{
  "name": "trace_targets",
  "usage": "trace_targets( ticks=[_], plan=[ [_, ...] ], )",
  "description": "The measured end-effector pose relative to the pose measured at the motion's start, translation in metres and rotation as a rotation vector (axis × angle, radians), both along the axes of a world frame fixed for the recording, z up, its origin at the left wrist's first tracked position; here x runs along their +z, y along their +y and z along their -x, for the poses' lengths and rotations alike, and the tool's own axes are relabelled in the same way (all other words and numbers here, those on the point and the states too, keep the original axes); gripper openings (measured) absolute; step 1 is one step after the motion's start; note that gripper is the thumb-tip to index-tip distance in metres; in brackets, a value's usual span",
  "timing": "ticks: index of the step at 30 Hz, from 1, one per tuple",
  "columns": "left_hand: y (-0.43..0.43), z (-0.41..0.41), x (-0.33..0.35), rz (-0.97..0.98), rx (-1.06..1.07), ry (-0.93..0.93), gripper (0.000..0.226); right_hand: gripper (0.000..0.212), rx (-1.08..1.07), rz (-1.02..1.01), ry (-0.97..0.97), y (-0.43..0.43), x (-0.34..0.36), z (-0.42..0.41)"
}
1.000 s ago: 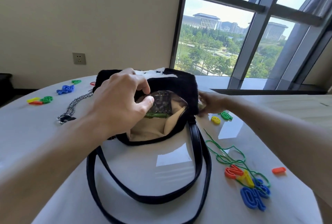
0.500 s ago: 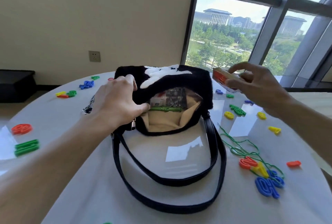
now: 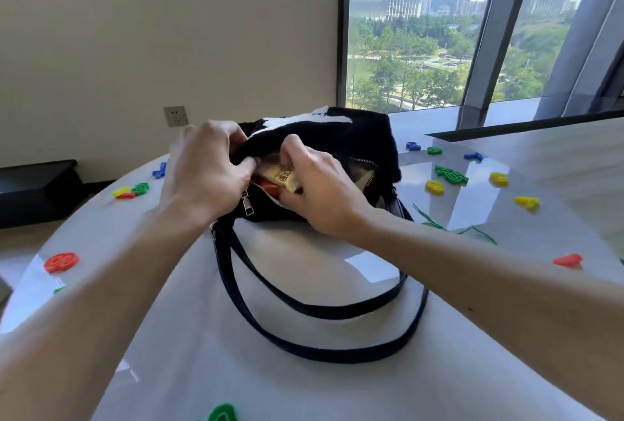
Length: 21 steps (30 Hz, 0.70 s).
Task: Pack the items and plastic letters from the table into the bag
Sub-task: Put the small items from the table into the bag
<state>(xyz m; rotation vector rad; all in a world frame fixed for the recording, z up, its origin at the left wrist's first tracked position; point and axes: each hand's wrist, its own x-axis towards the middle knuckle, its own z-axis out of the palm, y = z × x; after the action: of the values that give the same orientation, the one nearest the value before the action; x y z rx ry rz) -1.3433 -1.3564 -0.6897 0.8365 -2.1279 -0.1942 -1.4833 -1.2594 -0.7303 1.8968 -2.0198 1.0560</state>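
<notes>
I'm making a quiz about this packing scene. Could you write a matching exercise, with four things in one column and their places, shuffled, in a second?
Things
1. left hand
2. snack packet
3. round red piece
4. green cord

Places
A. on the table, right of the bag
B. in the bag's mouth, held by the right hand
C. gripping the bag's rim
D. on the table, left of the bag

Pairs: 1-C, 2-B, 3-D, 4-A

The left hand (image 3: 206, 177) and right hand (image 3: 320, 191) are showing bare, the left forearm (image 3: 101, 285) and right forearm (image 3: 489, 272) going uncovered; a small dark mole (image 3: 470, 309) is dotting the right one.
</notes>
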Motion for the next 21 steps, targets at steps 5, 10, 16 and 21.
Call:
trace_targets(
  ticks=[5, 10, 16, 21],
  plan=[
    [0.003, 0.002, 0.003, 0.021, -0.001, 0.019, 0.005, 0.018, 0.068, -0.032, 0.205, -0.023, 0.005, 0.005],
    [0.003, 0.005, 0.001, 0.029, 0.011, 0.012, 0.007, 0.021, 0.052, -0.271, 0.305, -0.046, 0.007, -0.006],
    [-0.003, -0.009, -0.004, -0.069, 0.018, -0.128, 0.012, 0.039, 0.167, -0.319, 0.586, -0.031, 0.001, 0.01],
    [-0.006, -0.008, -0.005, -0.103, -0.087, -0.246, 0.03, 0.055, 0.112, -0.309, 0.565, 0.002, -0.011, 0.011]
  ],
)
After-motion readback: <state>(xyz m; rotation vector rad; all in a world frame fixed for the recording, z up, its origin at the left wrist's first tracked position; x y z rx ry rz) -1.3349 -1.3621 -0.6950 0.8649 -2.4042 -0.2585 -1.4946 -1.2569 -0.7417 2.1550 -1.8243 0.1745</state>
